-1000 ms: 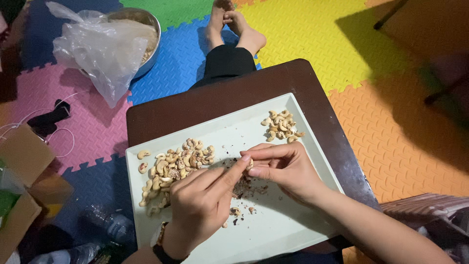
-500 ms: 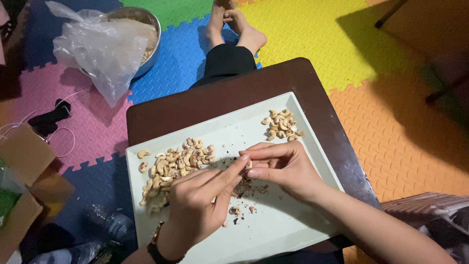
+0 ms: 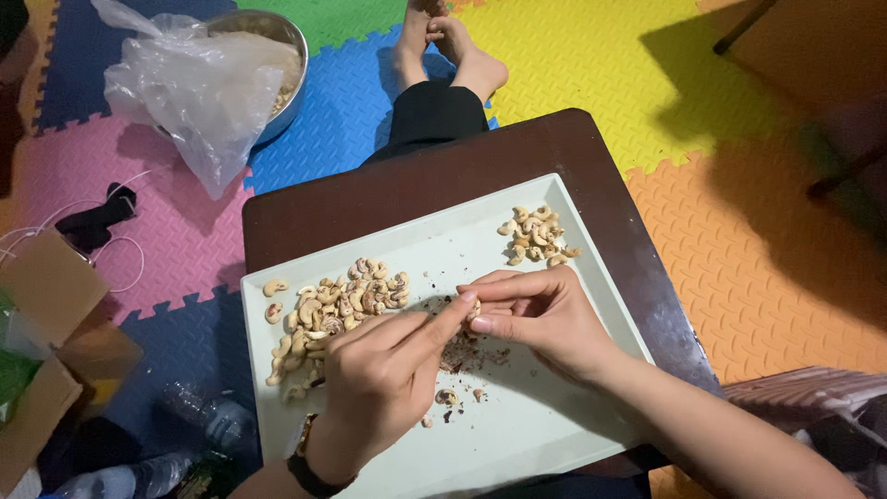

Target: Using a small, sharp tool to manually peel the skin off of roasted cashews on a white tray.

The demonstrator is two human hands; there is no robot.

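Note:
A pale rectangular tray [image 3: 554,434] rests on a small dark brown table [image 3: 388,189] over my lap. My left hand [image 3: 383,370] and my right hand [image 3: 540,319] meet above the tray's middle, fingertips pinched together on a single cashew nut [image 3: 473,310] that is mostly hidden. A large pile of cashews with skins [image 3: 328,314] lies on the tray's left side. A smaller pile of pale cashews [image 3: 536,236] sits at the tray's far right corner. Dark skin bits [image 3: 462,356] lie under my hands.
Colourful foam floor mats [image 3: 554,55] surround the table. A metal bowl [image 3: 282,55] with a clear plastic bag [image 3: 199,88] stands at the far left. Cardboard boxes [image 3: 46,323] and plastic bottles [image 3: 199,425] lie at the near left. My bare feet [image 3: 448,42] stretch beyond the table.
Both hands stay pinched together at the tray's middle with only small finger shifts. The piles have not moved.

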